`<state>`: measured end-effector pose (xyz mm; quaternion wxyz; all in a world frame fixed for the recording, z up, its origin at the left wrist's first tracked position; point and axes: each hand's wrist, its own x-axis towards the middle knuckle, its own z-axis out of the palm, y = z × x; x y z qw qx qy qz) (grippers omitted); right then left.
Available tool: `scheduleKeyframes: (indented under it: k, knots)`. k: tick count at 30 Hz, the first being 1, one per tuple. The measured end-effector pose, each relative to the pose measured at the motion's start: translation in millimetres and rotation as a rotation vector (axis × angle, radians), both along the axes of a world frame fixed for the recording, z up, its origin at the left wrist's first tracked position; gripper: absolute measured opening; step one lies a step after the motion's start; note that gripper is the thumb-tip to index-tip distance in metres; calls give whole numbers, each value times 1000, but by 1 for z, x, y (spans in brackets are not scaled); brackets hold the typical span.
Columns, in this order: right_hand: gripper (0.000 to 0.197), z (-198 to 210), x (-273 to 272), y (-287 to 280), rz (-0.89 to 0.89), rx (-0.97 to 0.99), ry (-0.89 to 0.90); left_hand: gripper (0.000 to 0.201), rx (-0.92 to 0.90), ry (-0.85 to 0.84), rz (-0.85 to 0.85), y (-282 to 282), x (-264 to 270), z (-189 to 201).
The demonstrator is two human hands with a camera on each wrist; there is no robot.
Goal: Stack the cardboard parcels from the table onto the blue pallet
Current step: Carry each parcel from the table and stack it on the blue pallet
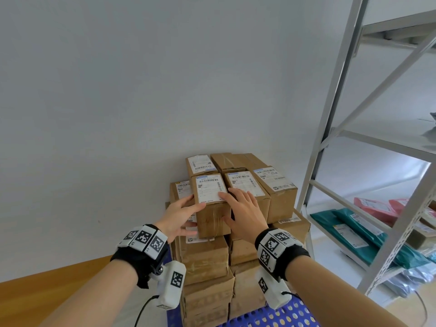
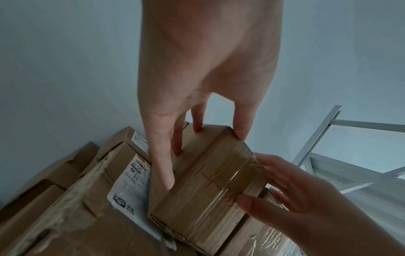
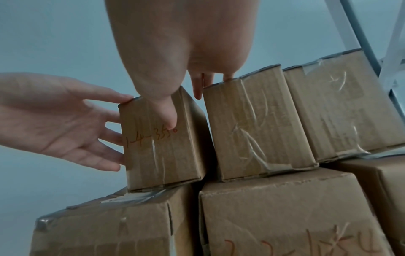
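Left hand (image 1: 179, 217): extended forward, palm turned inward, fingers nearly straight and spread, laid flat against the left face of the top parcel (image 1: 212, 204); thumb at the upper left edge by the label. Grip wide — pressing, not curled round anything. Confirmed in the left wrist view: left hand (image 2: 203, 72) with fingertips on the parcel (image 2: 208, 187) side and top corner.

Right hand (image 1: 245, 213): extended forward, palm down, fingers straight, reaching across the parcel's top right edge into the gap beside the neighbouring parcel (image 1: 250, 192); thumb lying down the taped front face. Grip wide as well — flat contact only. In the right wrist view, right hand (image 3: 181, 52) with thumb tip on the handwritten orange marking of the parcel (image 3: 162, 143).

Clearances: plain wall beyond and left of the grip, open air on the left. Neighbouring parcel just beside the right fingers, narrow gap between. Grey metal shelving (image 1: 368, 128) to the right, apart from the stack.

Parcel condition: brown cardboard, clear tape over the front face, white barcode label on top, orange marking "1-4-3550". Position: between both hands, top tier of the stack, seated on a larger box (image 3: 105, 223), stack on the blue pallet (image 1: 278, 317).
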<state>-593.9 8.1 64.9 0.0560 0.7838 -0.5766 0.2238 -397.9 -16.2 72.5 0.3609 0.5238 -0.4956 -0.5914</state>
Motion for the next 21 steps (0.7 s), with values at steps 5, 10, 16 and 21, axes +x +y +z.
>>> scheduleKeyframes:
  k: [5, 10, 16, 21]
  knots:
    - [57, 1, -3, -6, 3, -3, -7, 77, -5, 6, 0, -7, -4, 2]
    - [55, 3, -5, -8, -2, -17, -11, 76, -17, 4, -12, -12, -9, 3]
    - [56, 4, -9, -7, 11, -11, -28, 77, -31, -26, 11, -10, -15, 5]
    - [58, 5, -16, -8, 74, -8, -40, 74, -54, -56, 59, 4, -20, 4]
